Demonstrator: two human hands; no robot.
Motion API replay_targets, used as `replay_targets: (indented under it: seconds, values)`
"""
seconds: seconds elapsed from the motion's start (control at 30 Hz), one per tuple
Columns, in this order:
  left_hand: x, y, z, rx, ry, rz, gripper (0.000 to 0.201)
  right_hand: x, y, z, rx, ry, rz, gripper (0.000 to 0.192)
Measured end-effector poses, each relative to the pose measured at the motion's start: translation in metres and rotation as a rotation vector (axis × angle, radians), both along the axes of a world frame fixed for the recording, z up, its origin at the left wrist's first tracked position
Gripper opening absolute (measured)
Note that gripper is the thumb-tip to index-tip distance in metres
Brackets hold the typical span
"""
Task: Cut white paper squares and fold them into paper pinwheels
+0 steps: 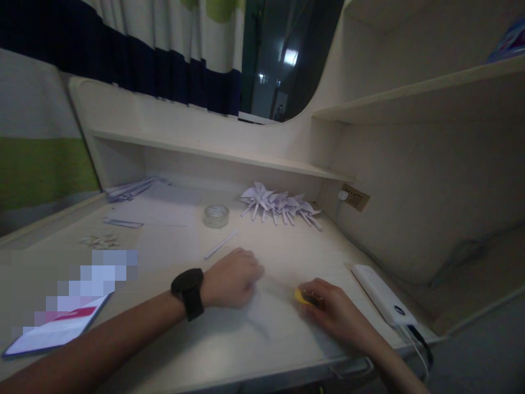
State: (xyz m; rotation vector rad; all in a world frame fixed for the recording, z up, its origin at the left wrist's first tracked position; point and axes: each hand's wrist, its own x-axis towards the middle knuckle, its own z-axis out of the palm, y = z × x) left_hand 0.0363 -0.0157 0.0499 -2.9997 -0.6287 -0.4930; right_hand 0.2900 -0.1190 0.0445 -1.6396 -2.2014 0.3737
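Note:
My left hand point(233, 278), with a black watch point(188, 290) on its wrist, is above the middle of the desk. Its fingers are curled closed; whatever is in them is hidden. A small yellow-and-black tool point(305, 297) is gripped in my right hand point(332, 309), its exact kind lost in blur. A faint blurred streak spans the gap between both hands. Just beyond my left hand lies a thin white paper stick point(221, 245). Farther back stand a roll of clear tape point(216, 216) and a row of white paper pinwheels point(281, 203).
White paper sheets point(164, 203) and folded strips point(135, 189) lie at the back left, near a small pile of pale pieces point(100, 241). A lit screen device point(69, 328) is at front left. To the right are a cabled white power bank point(381, 293) and a wall socket point(356, 198).

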Motion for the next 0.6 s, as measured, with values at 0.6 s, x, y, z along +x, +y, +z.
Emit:
replay_targets:
  seconds: [0.6]
  values:
    - [-0.011, 0.011, -0.014, -0.075, -0.007, 0.182, 0.025, -0.019, 0.008, -0.005, 0.020, -0.084, 0.129, 0.016]
